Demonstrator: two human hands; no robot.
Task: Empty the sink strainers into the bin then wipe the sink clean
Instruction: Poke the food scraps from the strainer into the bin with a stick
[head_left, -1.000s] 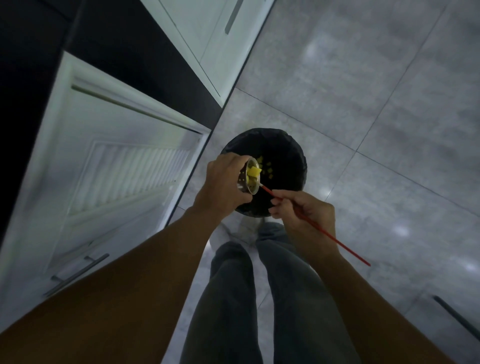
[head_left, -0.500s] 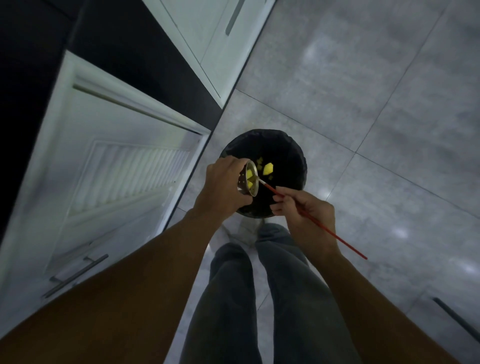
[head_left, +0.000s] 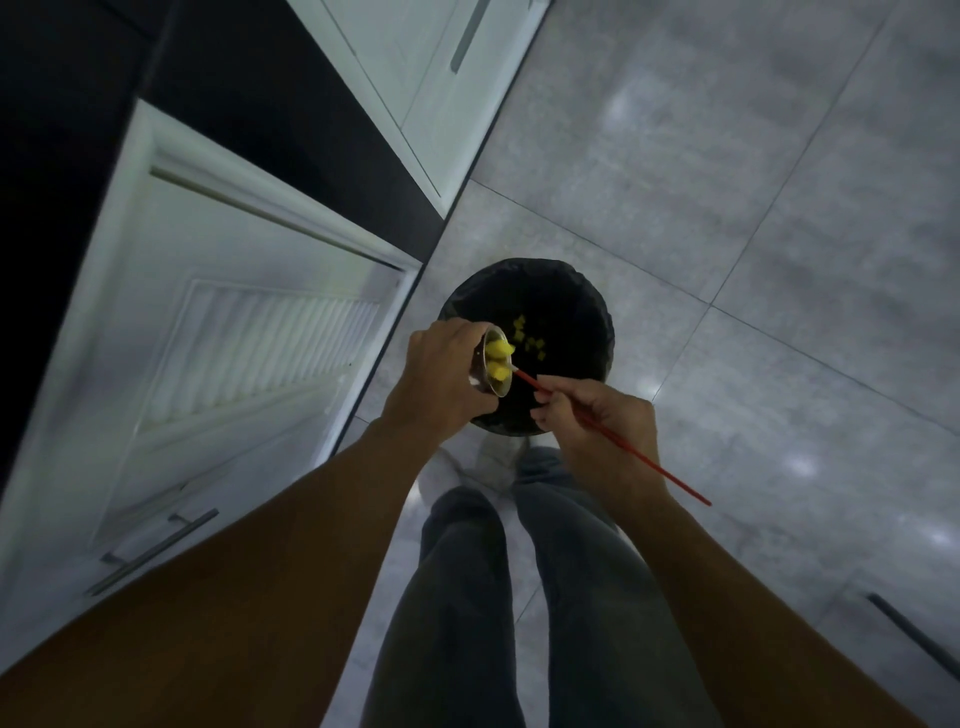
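My left hand (head_left: 441, 376) grips a small metal sink strainer (head_left: 493, 366), tipped on its side over the round bin (head_left: 582, 312) lined with a black bag. Yellow food scraps (head_left: 498, 358) cling at the strainer's mouth, and several yellow bits (head_left: 530, 338) lie inside the bin. My right hand (head_left: 597, 421) pinches a thin red stick (head_left: 623, 441) whose tip reaches into the strainer's mouth. The sink is out of view.
A white cabinet door (head_left: 234, 364) with a bar handle (head_left: 156, 551) stands open to my left, close to the bin. More white cabinet fronts (head_left: 431, 78) run along the top. Grey floor tiles (head_left: 727, 208) spread to the right. My legs (head_left: 519, 597) stand just behind the bin.
A yellow piece has dropped out of the strainer into the bin. The red stick's tip has shifted within the strainer's mouth. Both hands stay over the bin's near rim.
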